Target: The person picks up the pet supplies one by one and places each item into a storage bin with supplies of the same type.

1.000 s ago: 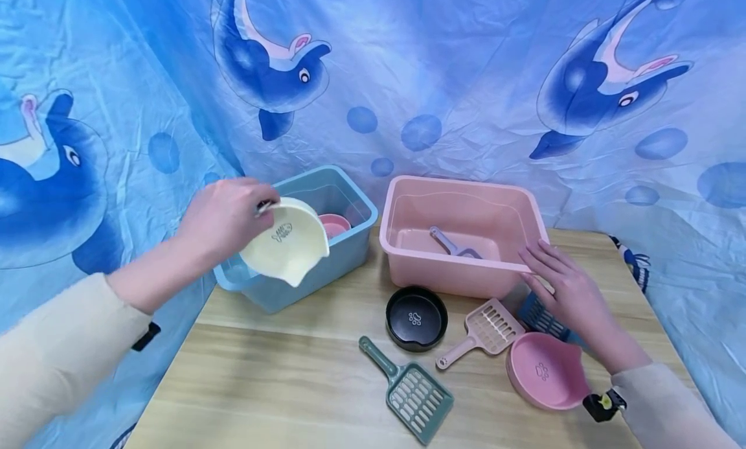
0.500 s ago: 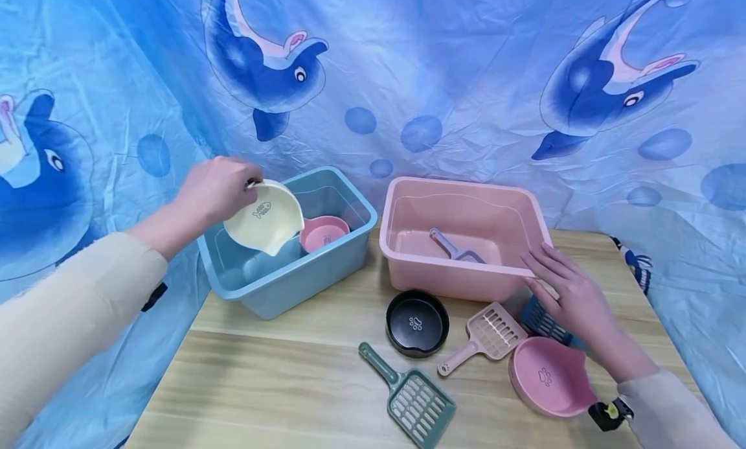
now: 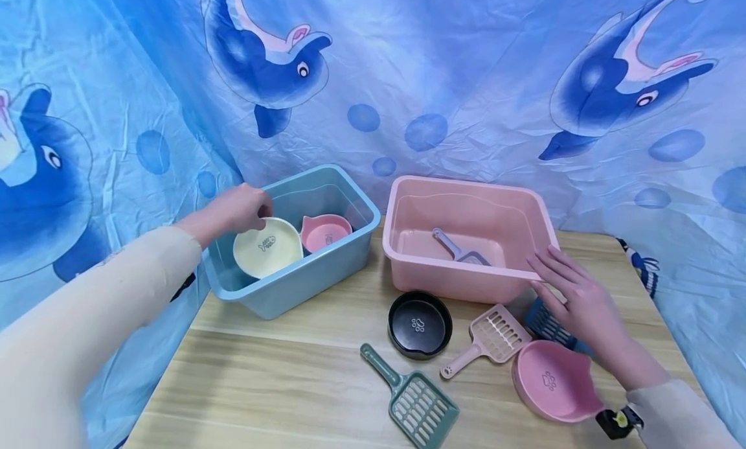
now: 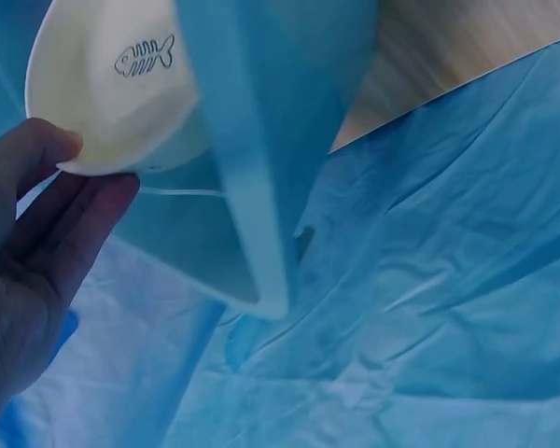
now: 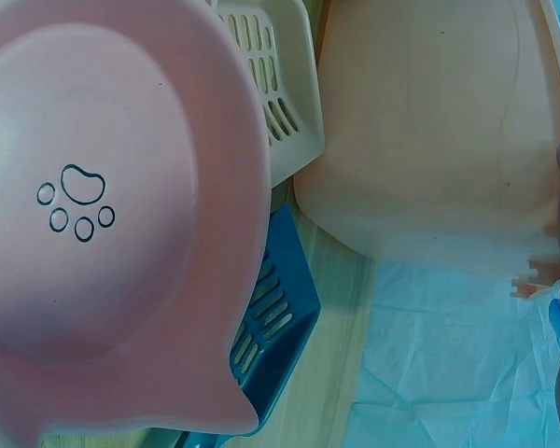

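Cream bowl [image 3: 268, 249] inside blue bin [image 3: 317, 277], pinched between left fingers [image 4: 86, 217]; right fingers [image 3: 556, 270] extended on pink bin [image 3: 454, 278].

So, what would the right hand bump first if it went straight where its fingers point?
Probably the pink bin: the right hand seems to be touching its near right corner, though the exact contact is hard to tell.

Curtain [image 3: 478, 138]: dolphins [image 3: 268, 80] and bubbles [image 3: 425, 133] on blue.
Desk [image 3: 262, 378]: I get pale wood grain.
Black bowl [image 3: 419, 324]: I spot a paw print inside.
Green scoop [image 3: 401, 389]: near the black bowl.
Pink scoop [image 3: 482, 341]: just beside the black bowl.
Pink desk bowl [image 3: 550, 391]: partly hides a blue scoop [image 5: 294, 289] from me.
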Tool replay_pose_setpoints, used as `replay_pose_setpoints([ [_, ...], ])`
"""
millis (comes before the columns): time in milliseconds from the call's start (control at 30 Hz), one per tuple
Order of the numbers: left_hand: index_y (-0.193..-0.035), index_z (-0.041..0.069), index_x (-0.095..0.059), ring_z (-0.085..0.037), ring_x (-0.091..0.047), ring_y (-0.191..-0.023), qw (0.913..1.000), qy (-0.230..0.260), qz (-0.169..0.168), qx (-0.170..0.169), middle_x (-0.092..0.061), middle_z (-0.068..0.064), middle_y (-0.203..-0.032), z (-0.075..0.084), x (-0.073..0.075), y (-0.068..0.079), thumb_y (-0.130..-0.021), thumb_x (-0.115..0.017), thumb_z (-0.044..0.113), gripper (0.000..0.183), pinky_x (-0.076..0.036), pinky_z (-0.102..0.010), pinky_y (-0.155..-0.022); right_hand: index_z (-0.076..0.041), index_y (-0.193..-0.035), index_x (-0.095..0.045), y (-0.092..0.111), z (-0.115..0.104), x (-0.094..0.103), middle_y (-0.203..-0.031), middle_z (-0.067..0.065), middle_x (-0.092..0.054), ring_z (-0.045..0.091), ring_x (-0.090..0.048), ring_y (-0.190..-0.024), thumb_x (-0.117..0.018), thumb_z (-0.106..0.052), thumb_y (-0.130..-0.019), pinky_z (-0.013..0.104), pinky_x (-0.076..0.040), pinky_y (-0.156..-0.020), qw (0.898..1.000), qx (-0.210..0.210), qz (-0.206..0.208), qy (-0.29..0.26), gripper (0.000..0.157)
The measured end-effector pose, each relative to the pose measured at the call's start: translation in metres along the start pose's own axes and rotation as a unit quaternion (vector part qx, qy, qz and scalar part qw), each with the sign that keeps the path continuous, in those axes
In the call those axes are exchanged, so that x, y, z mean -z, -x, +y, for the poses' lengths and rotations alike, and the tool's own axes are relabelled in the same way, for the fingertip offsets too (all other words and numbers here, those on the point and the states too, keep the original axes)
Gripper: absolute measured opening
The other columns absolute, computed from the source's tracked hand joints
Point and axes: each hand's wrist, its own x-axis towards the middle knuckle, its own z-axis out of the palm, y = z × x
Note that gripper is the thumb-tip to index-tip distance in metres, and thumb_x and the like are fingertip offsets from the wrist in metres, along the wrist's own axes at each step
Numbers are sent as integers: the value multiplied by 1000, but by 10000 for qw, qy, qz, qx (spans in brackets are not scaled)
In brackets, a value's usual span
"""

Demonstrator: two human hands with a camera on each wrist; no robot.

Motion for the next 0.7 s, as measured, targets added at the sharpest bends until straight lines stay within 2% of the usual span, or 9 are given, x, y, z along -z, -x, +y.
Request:
replay_pose_setpoints([
  [267,-95,5,-80,-26,-64,-81,9973,385,-618,-79,-73,-7,-86,-9,-23,-15,-86,-79,-3,11,-61,-41,-75,-10,-141,-71,-1,1,1,-134,21,-72,30,-54,-146,-47,-59,-111,18,-24,-127,9999,87,46,-100,63],
  [467,-92,7,-80,-24,-64,-78,9934,566,-989,-126,-72,-6,-84,-13,-39,-28,-85,-75,-5,15,-58,-35,-69,-11,-140,-72,3,2,2,-133,20,-73,26,-53,-148,-46,-60,-110,17,-24,-126,10000,54,74,-31,63],
  [567,-93,7,-80,-24,-64,-78,9924,628,-1061,-4,-71,-6,-85,-17,-45,-31,-87,-75,-5,15,-58,-34,-68,-12,-141,-71,4,2,1,-134,20,-73,24,-52,-149,-46,-61,-111,15,-22,-126,10000,31,18,32,63],
  [700,-91,6,-79,-26,-63,-77,9942,557,-918,93,-70,-7,-83,-24,-50,-33,-87,-73,-8,16,-57,-34,-67,-11,-141,-71,2,1,-1,-135,21,-72,24,-51,-149,-46,-59,-111,15,-21,-126,10000,30,-38,39,62],
])
